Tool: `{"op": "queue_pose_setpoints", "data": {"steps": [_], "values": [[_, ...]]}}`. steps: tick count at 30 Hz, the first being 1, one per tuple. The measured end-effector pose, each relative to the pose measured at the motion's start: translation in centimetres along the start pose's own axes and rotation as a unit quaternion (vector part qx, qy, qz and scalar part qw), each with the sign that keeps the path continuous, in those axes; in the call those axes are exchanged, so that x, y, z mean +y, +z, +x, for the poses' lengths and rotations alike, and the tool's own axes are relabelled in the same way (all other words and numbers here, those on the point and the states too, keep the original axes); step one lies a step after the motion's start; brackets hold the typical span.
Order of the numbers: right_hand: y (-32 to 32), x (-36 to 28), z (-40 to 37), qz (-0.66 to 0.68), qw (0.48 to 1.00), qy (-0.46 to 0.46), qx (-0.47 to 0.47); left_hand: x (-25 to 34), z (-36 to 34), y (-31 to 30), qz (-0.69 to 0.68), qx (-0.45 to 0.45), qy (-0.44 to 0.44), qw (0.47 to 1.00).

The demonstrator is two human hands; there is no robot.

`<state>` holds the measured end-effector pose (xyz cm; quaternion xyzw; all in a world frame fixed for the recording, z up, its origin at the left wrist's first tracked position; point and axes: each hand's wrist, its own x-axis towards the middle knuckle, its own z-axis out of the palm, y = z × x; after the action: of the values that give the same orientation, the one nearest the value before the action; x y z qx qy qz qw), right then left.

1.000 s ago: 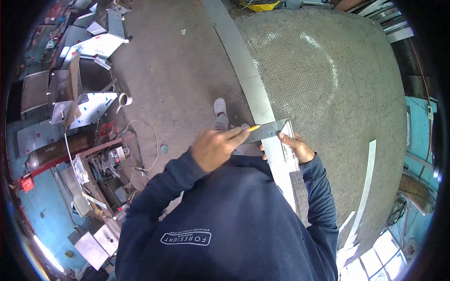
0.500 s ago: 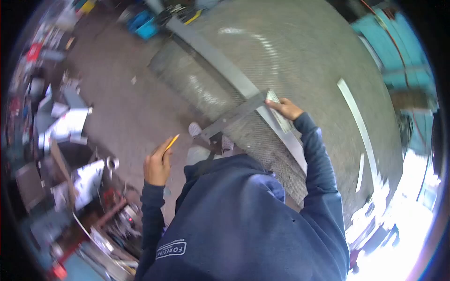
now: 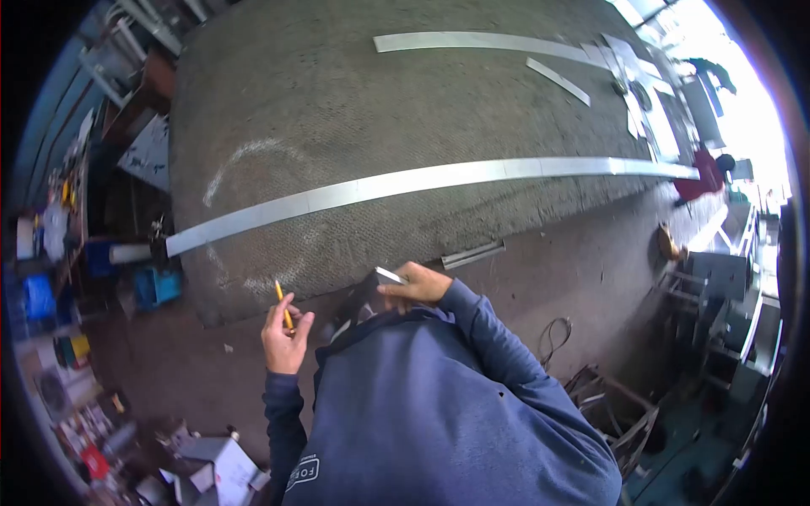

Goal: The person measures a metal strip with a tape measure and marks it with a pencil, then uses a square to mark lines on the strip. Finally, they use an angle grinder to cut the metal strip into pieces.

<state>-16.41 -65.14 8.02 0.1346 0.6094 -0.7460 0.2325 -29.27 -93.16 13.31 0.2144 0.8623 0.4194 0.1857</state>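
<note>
My left hand point(image 3: 285, 344) is closed around a yellow pencil point(image 3: 279, 293), its tip pointing up and away from me. Close to my chest, my right hand point(image 3: 424, 283) grips a metal square point(image 3: 363, 295) with a pale stock and a dark blade. The blade hangs down toward my body, partly hidden by the hand and sweatshirt. Beyond both hands a long, flat metal strip point(image 3: 405, 184) lies across the textured table point(image 3: 337, 110). Several faint cross lines show on it. The square is apart from the strip.
More metal strips point(image 3: 472, 42) and a short piece point(image 3: 558, 82) lie at the far right of the table. A short metal channel point(image 3: 472, 254) rests by the near edge. A blue bin point(image 3: 158, 287) stands left. A person in red point(image 3: 704, 175) is at the far right.
My view has swung round along the table. My right hand has drawn the square off the strip and in toward my body. The pencil remains in my left hand, now pointing more upright.
</note>
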Motion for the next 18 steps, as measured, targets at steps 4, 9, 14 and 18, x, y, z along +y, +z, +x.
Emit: {"op": "queue_pose_setpoints", "data": {"steps": [4, 9, 14, 18], "values": [[4.4, 2.2, -3.6, 0.071, 0.996, -0.014, 0.057, -1.6, 1.3, 0.6, 0.033, -0.134, 0.101, 0.985], [9.5, 5.2, -9.8, 0.148, 0.976, 0.018, 0.156, -2.4, 0.0, 2.4, 0.059, -0.311, 0.137, 0.939], [13.8, 9.7, -14.9, 0.273, 0.937, 0.001, 0.218, -2.5, -3.0, 4.1, 0.048, -0.36, 0.254, 0.896], [15.7, 12.5, -17.1, 0.265, 0.932, -0.058, 0.242, -0.7, -5.4, 4.6, 0.071, -0.423, 0.217, 0.877]]}}
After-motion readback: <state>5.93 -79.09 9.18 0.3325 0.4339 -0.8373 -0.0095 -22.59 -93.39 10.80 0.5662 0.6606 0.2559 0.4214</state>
